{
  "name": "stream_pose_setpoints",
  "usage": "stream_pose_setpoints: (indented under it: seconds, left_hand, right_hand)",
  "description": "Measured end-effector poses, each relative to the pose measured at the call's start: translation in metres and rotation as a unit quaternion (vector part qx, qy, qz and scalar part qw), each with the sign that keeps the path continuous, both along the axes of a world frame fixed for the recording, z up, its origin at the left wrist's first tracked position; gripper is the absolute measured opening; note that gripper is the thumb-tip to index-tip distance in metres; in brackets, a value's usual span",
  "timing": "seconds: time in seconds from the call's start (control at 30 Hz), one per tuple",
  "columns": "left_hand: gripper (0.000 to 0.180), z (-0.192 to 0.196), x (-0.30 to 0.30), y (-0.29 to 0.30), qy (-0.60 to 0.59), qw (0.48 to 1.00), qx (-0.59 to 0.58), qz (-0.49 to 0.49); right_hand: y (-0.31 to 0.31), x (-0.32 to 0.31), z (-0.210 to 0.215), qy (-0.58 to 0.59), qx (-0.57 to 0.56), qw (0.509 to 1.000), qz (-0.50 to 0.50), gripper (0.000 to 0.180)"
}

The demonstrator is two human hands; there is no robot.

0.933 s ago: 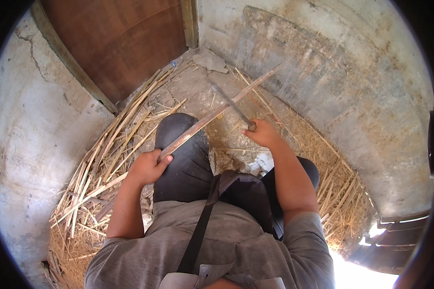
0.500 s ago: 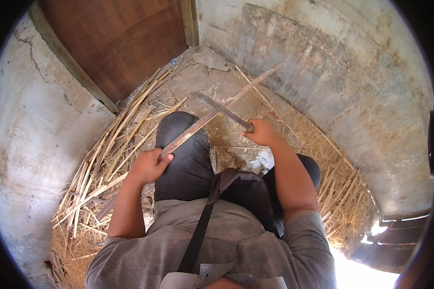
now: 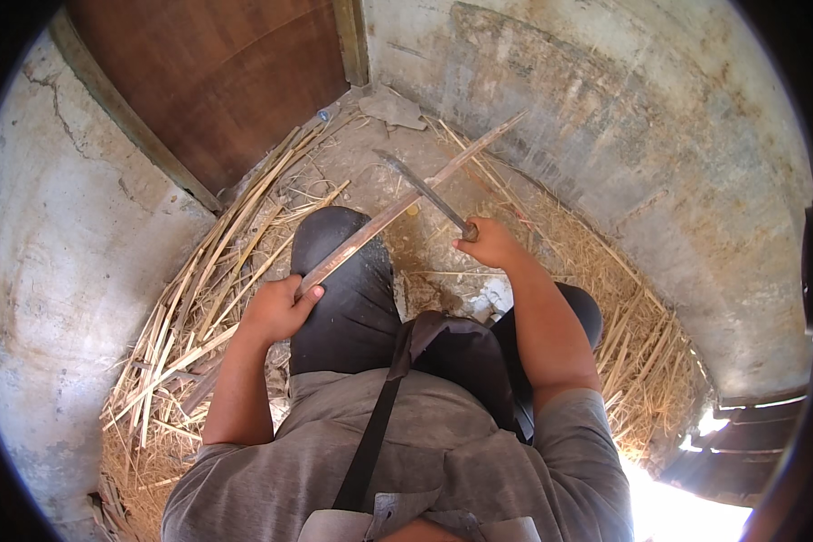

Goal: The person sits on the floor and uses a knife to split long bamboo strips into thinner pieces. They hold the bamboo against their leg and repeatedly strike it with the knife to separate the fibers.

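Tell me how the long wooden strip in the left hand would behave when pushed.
The wooden strip is probably stiff, running straight out from the left hand without visible bend. It looks fairly light, being slender for its length. Pushed near its far end, it would likely swing, as only its near end is gripped.

Room over the floor (image 3: 345, 164) short of its far corner, depth's iffy though; wooden stick (image 3: 379, 225) and blade (image 3: 443, 206) block the middle, strips (image 3: 235, 230) crowd the left edge.
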State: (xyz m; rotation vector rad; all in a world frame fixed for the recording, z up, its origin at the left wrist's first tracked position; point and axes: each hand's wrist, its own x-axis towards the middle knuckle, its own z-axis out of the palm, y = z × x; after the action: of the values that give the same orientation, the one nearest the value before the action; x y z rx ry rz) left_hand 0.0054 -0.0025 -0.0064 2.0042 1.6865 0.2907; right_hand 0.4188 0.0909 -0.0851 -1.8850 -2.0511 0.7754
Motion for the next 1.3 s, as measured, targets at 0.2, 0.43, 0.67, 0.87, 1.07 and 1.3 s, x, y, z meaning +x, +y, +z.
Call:
stream_pose_setpoints:
  seconds: [0.2, 0.43, 0.67, 0.87, 1.07, 1.3]
  left_hand:
    - [0.051, -0.004, -0.002, 0.001, 0.006, 1.000, 0.004, -0.002]
    - [0.052, -0.005, -0.002, 0.001, 0.006, 1.000, 0.011, -0.005]
    - [0.051, -0.005, -0.001, 0.001, 0.002, 1.000, 0.010, -0.003]
    - [0.050, -0.008, -0.002, 0.000, -0.005, 1.000, 0.017, 0.002]
    - [0.049, -0.007, -0.001, -0.001, 0.003, 1.000, 0.016, 0.009]
    - [0.049, -0.010, 0.000, -0.002, -0.017, 1.000, 0.012, 0.022]
  right_hand:
    - [-0.002, -0.001, 0.000, 0.009, 0.020, 1.000, 0.003, 0.061]
    - [-0.001, -0.002, 0.002, 0.005, -0.007, 1.000, 0.002, 0.073]
    - [-0.002, -0.003, -0.005, 0.024, 0.010, 1.000, -0.013, 0.064]
    - [-0.001, -0.002, -0.010, 0.033, 0.020, 0.999, -0.006, 0.065]
    - [0.000, 0.009, 0.004, 0.034, 0.030, 0.999, 0.002, 0.065]
    - [-0.007, -0.001, 0.020, -0.007, 0.046, 0.998, 0.030, 0.054]
